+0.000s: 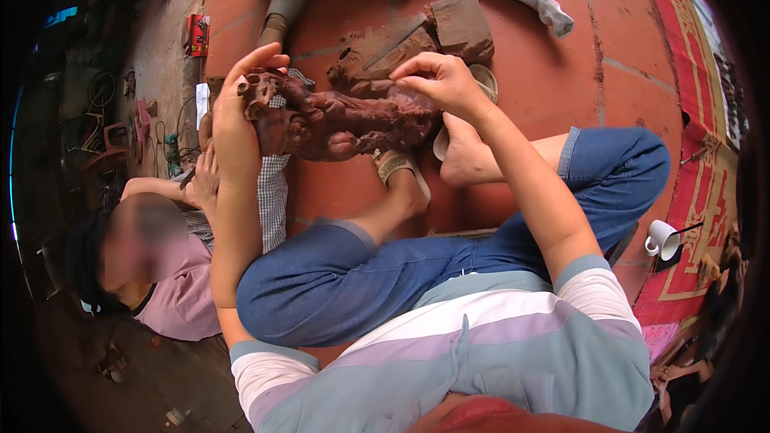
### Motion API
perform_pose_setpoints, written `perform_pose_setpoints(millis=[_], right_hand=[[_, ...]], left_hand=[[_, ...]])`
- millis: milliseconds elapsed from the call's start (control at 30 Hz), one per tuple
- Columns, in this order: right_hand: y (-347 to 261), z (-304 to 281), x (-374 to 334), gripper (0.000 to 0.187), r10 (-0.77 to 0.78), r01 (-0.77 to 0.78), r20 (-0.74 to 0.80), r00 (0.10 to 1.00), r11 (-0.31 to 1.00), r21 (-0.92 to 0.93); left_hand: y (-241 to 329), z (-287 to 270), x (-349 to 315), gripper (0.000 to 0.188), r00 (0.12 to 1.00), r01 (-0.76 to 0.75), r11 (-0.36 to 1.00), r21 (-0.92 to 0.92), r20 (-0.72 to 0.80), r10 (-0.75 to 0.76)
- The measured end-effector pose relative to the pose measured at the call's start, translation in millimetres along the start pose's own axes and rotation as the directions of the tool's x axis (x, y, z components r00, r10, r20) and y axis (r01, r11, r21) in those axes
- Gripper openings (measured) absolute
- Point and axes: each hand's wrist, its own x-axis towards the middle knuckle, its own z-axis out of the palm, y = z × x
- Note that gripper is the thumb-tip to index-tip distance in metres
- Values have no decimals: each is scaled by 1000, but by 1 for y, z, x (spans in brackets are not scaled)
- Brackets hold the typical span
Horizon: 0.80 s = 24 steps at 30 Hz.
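Note:
A dark reddish-brown wood carving [337, 124], cut with knobbly, rounded relief, lies sideways in front of me above my sandalled foot. My left hand [238, 104] is wrapped round its left end, with the thumb and fingers along the edge. Over the carving's right end hovers my right hand [441, 84], thumb and fingertips pinched together. Whatever is between those fingertips, if anything, is too small to make out. Behind the carving sit rough brown wood blocks [461, 28], with a long dark bar-shaped tool [395, 42] lying across one.
A co-worker in a pink top [180, 297] sits close at my left. Another person's leg in a grey sock [533, 0] stretches across the far side. At right are a red patterned mat [698, 216] and a white mug [662, 239]. Red tiles [521, 72] cover the floor.

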Motion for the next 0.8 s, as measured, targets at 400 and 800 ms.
perform_pose_setpoints(millis=[400, 800], right_hand=[[-44, 48, -35, 13, -172, 164, -258, 951, 985, -53], [0, 55, -61, 11, -375, 270, -244, 894, 887, -374]], left_hand=[[10, 19, 3, 49, 997, 76, 997, 19, 7, -76], [-1, -2, 6, 49, 997, 49, 998, -36, 60, -46]])
